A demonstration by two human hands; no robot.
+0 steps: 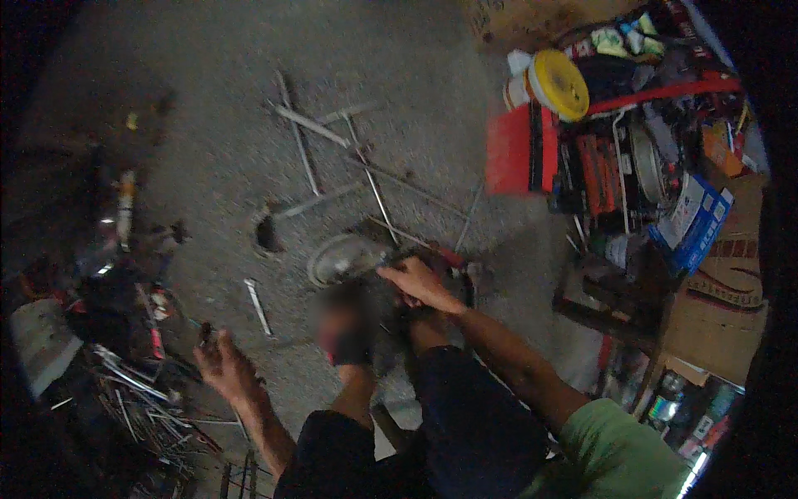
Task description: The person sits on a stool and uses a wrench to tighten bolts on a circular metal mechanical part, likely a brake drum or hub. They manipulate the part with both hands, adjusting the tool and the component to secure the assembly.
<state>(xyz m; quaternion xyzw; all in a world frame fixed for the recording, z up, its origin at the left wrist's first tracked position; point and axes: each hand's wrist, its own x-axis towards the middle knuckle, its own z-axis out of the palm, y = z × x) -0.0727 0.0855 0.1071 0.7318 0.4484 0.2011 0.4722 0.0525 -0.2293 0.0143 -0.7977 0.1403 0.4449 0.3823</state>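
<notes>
My left hand (226,368) is raised at the left, beside a pile of metal tools. Its fingers pinch a small dark piece (206,334) whose kind is too dim to tell. In front of my knees, my right hand (420,284) is closed; what it grips is hidden in the dark beneath it. Just left of its fingertips a round, shallow metal dish (342,259) rests on the floor. A dark red part (449,254) lies beyond the right hand. Between the hands, a silvery wrench (258,308) lies on the concrete.
A metal tube frame (332,133) lies ahead on the floor. The tool pile (137,384) is at my left. To the right stand a red box (517,154), a bucket with a yellow lid (564,85), a blue and white box (694,223) and a cardboard box (719,320).
</notes>
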